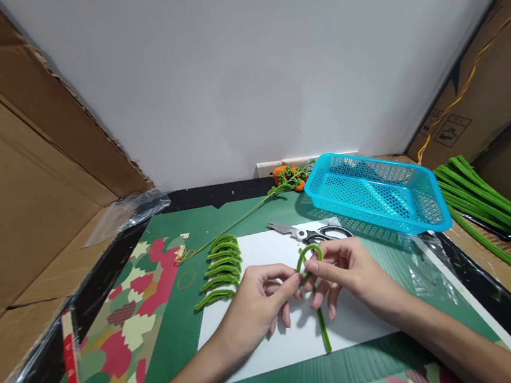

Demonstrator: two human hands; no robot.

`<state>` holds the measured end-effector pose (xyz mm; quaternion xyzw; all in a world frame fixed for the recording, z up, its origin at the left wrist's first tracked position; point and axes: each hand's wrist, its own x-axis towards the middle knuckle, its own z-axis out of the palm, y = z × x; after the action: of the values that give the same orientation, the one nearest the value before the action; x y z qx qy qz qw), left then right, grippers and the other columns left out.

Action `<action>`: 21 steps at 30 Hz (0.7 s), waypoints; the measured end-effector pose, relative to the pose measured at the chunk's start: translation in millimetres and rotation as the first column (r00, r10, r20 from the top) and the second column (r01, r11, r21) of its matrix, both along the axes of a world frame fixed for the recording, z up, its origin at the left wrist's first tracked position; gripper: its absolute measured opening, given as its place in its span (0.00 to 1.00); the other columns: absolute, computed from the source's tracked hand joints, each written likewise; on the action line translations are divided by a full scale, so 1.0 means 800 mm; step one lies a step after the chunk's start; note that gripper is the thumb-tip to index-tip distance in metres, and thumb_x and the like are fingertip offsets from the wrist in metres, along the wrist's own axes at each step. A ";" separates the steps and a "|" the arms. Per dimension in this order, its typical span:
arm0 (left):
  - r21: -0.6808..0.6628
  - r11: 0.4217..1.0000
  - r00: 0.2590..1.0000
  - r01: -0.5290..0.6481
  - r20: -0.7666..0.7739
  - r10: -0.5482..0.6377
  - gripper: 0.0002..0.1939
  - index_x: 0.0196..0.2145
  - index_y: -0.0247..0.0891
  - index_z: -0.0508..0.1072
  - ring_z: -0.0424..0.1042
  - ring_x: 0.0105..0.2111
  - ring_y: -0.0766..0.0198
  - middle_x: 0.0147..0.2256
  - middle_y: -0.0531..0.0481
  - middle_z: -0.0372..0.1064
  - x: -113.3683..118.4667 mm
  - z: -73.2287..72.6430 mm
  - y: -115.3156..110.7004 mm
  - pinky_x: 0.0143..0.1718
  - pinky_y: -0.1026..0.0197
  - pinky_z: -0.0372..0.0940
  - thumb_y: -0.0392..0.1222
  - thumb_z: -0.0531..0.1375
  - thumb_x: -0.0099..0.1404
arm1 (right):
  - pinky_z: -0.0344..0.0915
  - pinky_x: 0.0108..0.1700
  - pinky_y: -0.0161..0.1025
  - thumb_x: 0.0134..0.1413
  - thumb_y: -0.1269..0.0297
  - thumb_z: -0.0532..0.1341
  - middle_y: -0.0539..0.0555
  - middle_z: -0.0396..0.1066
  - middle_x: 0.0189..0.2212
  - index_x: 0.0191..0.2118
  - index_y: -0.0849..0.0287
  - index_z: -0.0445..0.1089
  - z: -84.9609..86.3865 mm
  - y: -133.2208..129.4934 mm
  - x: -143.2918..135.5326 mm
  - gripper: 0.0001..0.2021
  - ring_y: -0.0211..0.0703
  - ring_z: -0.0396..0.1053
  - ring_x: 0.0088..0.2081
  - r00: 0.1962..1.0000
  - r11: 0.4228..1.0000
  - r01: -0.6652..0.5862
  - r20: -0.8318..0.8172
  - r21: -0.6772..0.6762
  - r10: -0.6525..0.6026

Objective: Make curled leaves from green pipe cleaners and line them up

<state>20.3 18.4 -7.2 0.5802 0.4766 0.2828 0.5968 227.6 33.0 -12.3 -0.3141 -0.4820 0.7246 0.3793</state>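
Note:
Both hands meet over a sheet of white paper (239, 357), pinching one green pipe cleaner (323, 332). It is bent into a loop at the top, and its straight tail hangs down below the fingers. My left hand (260, 297) grips the loop's left side between thumb and fingertips. My right hand (344, 271) holds the loop's right side with thumb and index finger, its other fingers curled loosely. Left of the hands lies a row of several folded green pipe-cleaner pieces (220, 265). Just behind the hands rest scissors (301, 234) with dark handles.
A blue plastic basket (373, 192) stands at the back right. Behind the paper lies an orange pipe-cleaner flower (284, 175) on a long green stem. A bundle of green pipe cleaners (503, 215) is at far right. Cardboard (19, 153) walls the left side, near a red-and-white stick (71, 366).

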 end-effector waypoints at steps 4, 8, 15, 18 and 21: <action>-0.038 0.999 0.997 0.028 0.067 -0.025 0.22 0.37 0.36 0.74 0.66 0.17 0.70 0.22 0.55 0.68 0.001 -0.002 -0.002 0.14 0.73 0.54 0.60 0.62 0.72 | 0.73 0.22 0.32 0.62 0.46 0.69 0.56 0.80 0.31 0.37 0.61 0.81 0.001 0.001 0.001 0.19 0.42 0.79 0.25 1.000 0.999 -0.010 0.000 0.039 0.010; -0.074 0.994 0.990 0.076 0.121 -0.067 0.22 0.36 0.38 0.70 0.58 0.12 0.73 0.17 0.58 0.65 0.001 0.000 -0.003 0.12 0.73 0.51 0.61 0.59 0.74 | 0.72 0.23 0.31 0.65 0.50 0.68 0.54 0.78 0.31 0.40 0.57 0.85 0.001 0.002 0.005 0.15 0.37 0.74 0.25 0.996 0.980 0.085 -0.020 0.180 -0.083; -0.152 0.982 0.975 0.116 0.204 -0.084 0.25 0.36 0.38 0.68 0.59 0.10 0.71 0.16 0.57 0.66 0.000 0.001 -0.002 0.12 0.72 0.52 0.66 0.59 0.72 | 0.79 0.48 0.46 0.64 0.55 0.69 0.59 0.79 0.53 0.45 0.51 0.85 0.000 -0.001 0.005 0.10 0.50 0.78 0.49 0.982 0.963 0.176 -0.104 0.203 -0.157; -0.161 0.981 0.978 0.110 0.193 -0.078 0.25 0.36 0.39 0.68 0.57 0.10 0.72 0.15 0.56 0.67 0.000 0.000 -0.003 0.12 0.72 0.52 0.65 0.59 0.73 | 0.79 0.48 0.48 0.61 0.54 0.72 0.59 0.82 0.48 0.45 0.52 0.86 -0.002 -0.001 0.002 0.11 0.50 0.80 0.46 0.972 0.965 0.223 -0.108 0.139 -0.209; -0.162 0.981 0.979 0.108 0.192 -0.076 0.25 0.36 0.39 0.67 0.55 0.09 0.73 0.15 0.56 0.68 0.001 -0.001 -0.004 0.11 0.72 0.49 0.66 0.58 0.73 | 0.80 0.47 0.48 0.57 0.56 0.75 0.59 0.84 0.43 0.42 0.53 0.86 -0.004 0.000 0.001 0.10 0.51 0.81 0.44 0.959 0.955 0.279 -0.084 0.104 -0.271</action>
<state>21.1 15.3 -8.2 0.5194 0.4145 0.2654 0.6986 228.1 33.0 -15.8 -0.3307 -0.4610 0.6464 0.5101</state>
